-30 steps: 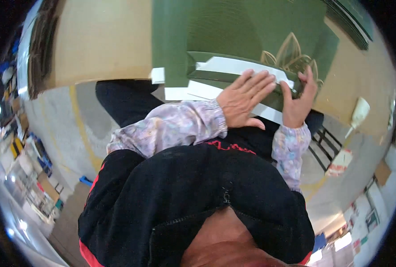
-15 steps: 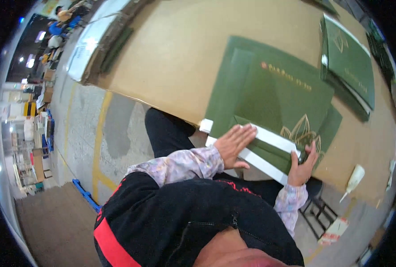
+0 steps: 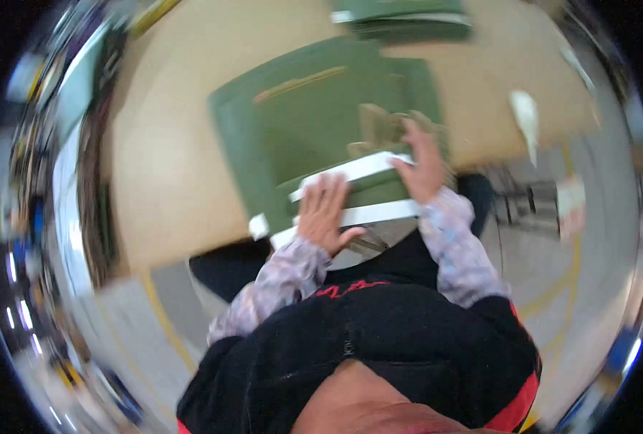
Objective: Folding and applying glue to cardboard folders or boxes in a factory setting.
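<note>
Leftward along the white strip [image 3: 368,166] since a second ago, the left fingers [image 3: 326,192] have shifted to its left end, leaving a wider gap to the right fingers [image 3: 421,145], which remain at its other end. Straight and laid flat, the left ones grip nothing; they seem to press the strip so that it lies smooth. Right thumb and fingers stand wide apart, touching the far end with no visible pinch, probably steadying that corner. Under both lies folded green paper [image 3: 307,130], its bulk spread beyond them across the bench [image 3: 166,152], perhaps for flat support. Nearer than the fingertips runs a lower white strip [image 3: 380,213]. Right of the right fingers lies a white bottle [image 3: 525,116], seemingly kept within reach; well beyond them sits a green stack [image 3: 408,29].
</note>
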### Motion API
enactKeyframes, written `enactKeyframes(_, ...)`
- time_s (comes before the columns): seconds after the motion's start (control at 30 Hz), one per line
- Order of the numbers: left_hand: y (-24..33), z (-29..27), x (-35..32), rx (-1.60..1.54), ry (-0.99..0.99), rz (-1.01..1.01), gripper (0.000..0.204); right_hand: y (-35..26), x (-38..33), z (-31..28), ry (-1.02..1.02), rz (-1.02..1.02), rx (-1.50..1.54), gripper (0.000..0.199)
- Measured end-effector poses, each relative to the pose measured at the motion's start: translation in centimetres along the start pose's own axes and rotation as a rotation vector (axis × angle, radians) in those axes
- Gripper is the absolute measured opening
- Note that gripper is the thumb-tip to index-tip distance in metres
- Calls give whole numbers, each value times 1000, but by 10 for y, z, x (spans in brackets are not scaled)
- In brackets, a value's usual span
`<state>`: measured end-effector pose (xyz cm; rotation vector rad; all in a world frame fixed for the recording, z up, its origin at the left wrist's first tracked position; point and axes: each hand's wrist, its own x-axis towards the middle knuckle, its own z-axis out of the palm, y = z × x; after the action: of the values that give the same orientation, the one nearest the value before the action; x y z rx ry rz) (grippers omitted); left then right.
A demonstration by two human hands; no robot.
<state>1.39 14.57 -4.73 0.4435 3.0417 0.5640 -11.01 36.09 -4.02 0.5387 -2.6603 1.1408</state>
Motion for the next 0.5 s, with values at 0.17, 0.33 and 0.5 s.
enactKeyframes(0.17, 5, -3, -9, 139, -56, -34, 102, -5, -7, -3, 74, -14, 50, 81)
enactKeyframes(0.33, 26, 12, -2, 114, -14, 80, 102, 5, -32, -23, 125, 79, 39, 84)
enactKeyframes(0.5, 16, 9, -16, 105, 12, 21, 99, -1, -35, -9, 138, 43, 31, 83)
